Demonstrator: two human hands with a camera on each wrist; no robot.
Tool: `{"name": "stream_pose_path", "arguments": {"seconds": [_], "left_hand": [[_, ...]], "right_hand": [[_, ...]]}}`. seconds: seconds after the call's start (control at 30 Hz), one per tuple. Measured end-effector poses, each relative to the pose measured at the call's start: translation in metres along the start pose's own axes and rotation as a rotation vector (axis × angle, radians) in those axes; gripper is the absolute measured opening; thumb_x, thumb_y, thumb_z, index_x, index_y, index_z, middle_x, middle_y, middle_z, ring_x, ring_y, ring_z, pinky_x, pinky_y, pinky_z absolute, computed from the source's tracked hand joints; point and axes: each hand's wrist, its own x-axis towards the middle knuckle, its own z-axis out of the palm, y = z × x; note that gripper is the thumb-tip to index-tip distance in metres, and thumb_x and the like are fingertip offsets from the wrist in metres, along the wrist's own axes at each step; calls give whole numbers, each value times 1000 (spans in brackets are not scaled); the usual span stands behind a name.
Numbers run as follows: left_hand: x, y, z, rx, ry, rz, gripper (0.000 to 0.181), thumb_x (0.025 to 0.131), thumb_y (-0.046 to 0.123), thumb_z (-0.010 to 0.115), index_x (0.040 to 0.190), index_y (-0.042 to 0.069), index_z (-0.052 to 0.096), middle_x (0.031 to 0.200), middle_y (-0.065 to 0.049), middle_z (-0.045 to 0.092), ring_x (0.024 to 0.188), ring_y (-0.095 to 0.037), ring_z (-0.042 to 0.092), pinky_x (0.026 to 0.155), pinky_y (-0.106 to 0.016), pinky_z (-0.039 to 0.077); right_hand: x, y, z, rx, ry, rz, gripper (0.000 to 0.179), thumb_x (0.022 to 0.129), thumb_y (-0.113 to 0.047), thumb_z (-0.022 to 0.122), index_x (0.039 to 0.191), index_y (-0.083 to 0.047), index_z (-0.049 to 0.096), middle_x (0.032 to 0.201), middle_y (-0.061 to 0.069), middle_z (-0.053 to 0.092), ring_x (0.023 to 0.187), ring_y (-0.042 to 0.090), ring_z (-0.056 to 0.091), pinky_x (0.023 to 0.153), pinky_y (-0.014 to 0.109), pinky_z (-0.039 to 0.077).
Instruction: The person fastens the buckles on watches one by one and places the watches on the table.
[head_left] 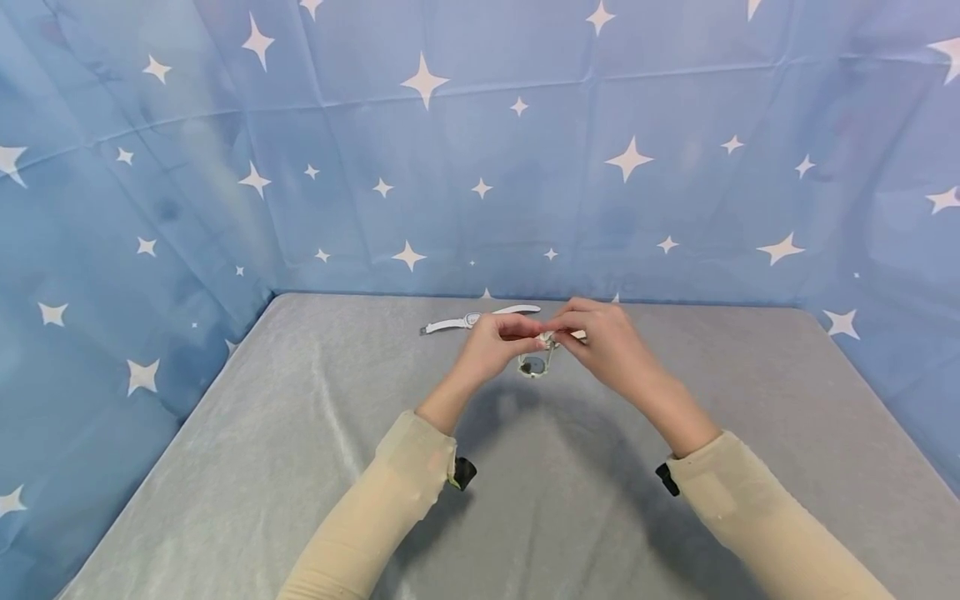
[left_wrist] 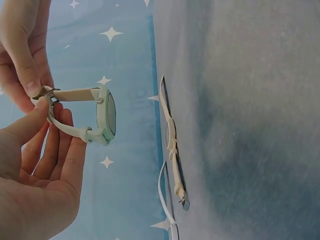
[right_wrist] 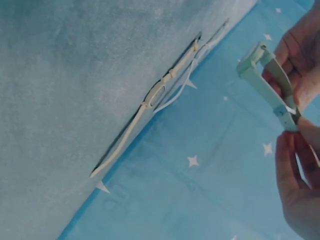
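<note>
Both the left hand [head_left: 487, 346] and the right hand [head_left: 603, 337] pinch a pale green watch [head_left: 533, 367] by its strap [left_wrist: 75, 95] — its case [left_wrist: 104, 122] hangs below them. Beyond the hands, a white watch [head_left: 472, 319] and a beige watch [right_wrist: 153, 93] lie on grey cloth [head_left: 225, 467].

Pale-green watch [left_wrist: 104, 118], white-starred blue backdrop [head_left: 525, 225]

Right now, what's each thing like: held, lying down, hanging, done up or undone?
Green watch: held up, looped; can't tell if buckled
Cream watch: lying stretched out, undone
White watch: lying stretched out, undone
Left hand: pinching green watch
Right hand: pinching green watch
Curtain: hanging, creased
Gray cover: spread, wrinkled
</note>
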Motion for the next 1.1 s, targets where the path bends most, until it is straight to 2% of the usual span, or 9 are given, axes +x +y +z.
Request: {"name": "stream_pose_path", "arguments": {"seconds": [0.13, 0.23, 0.43, 0.6, 0.73, 0.93, 1.1], "left_hand": [[-1, 3, 0, -1, 8, 13, 22, 90, 7, 73, 112, 3, 68, 109, -16, 74, 97, -19, 70, 80, -23, 56], [-2, 5, 1, 6, 17, 21, 21, 91, 9, 72, 111, 4, 66, 108, -16, 74, 100, -23, 70, 79, -23, 54], [-3, 4, 1, -19, -1, 31, 22, 90, 6, 73, 111, 1, 68, 108, -18, 75, 100, -22, 72, 84, -25, 58], [-5, 2, -3, 0, 2, 51, 19, 89, 5, 73, 107, 1, 72, 107, -18, 74, 90, -18, 71, 78, -22, 56], [-7, 5, -5, 41, 8, 8, 16, 91, 8, 72, 105, 2, 75, 104, -15, 75, 86, -18, 70, 76, -21, 56], [-10, 11, -3, 81, 0, -89, 19, 93, 15, 71, 108, 5, 77, 103, -14, 76, 94, -24, 73, 82, -30, 60], [-10, 14, -1, 56, 25, -146, 21, 93, 19, 71, 106, 4, 77, 101, -15, 76, 96, -29, 73, 81, -30, 61]], "right_hand": [[0, 1, -1, 47, -56, 56, 26, 85, -2, 76, 111, -8, 75, 108, 8, 73, 91, 23, 71, 80, 39, 61], [0, 1, -1, 68, -86, 65, 31, 85, -3, 77, 115, -9, 73, 113, 8, 73, 94, 23, 71, 82, 39, 61], [0, 2, 0, 40, -82, 62, 25, 83, -6, 80, 106, -9, 75, 106, 6, 74, 86, 20, 68, 78, 37, 60], [-3, 3, 0, 14, -49, 98, 20, 82, -6, 80, 101, -8, 75, 100, 7, 72, 85, 21, 68, 78, 39, 60], [-6, 4, 0, 5, 3, 81, 19, 81, -5, 81, 98, -8, 74, 96, 7, 71, 84, 21, 70, 76, 39, 61], [-7, 2, 2, -58, 35, 8, 18, 79, -4, 82, 95, -10, 74, 95, 4, 73, 82, 21, 71, 72, 38, 60], [-9, 0, 6, -82, 56, -16, 19, 79, -3, 82, 95, -9, 74, 96, 4, 73, 84, 21, 72, 73, 37, 59]]}}
